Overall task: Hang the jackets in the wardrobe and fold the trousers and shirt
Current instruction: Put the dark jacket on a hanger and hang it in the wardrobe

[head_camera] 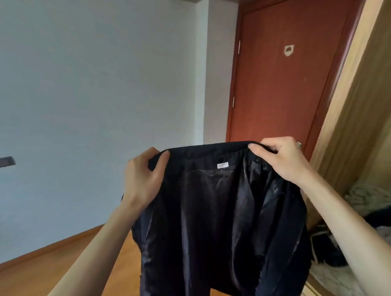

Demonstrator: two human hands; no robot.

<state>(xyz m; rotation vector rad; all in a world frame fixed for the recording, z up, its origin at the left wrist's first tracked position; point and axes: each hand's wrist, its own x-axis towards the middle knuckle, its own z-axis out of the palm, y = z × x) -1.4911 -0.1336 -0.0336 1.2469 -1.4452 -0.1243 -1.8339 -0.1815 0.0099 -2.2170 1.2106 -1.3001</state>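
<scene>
A black jacket [216, 213] hangs in the air in front of me, its shiny dark lining and a small white label facing me. My left hand [144, 178] grips the left end of the collar, thumb over the top edge. My right hand [281, 158] pinches the right end of the collar near a snap button. The jacket's lower part runs out of view at the bottom. The wardrobe [364, 128] stands at the right with its wooden side panel toward me.
A reddish-brown door [283, 78] is shut straight ahead. A pale wall [88, 96] fills the left, with a dark object at its far left edge. Wooden floor [61, 267] lies below. Dark and light fabrics [348, 242] are piled low inside the wardrobe.
</scene>
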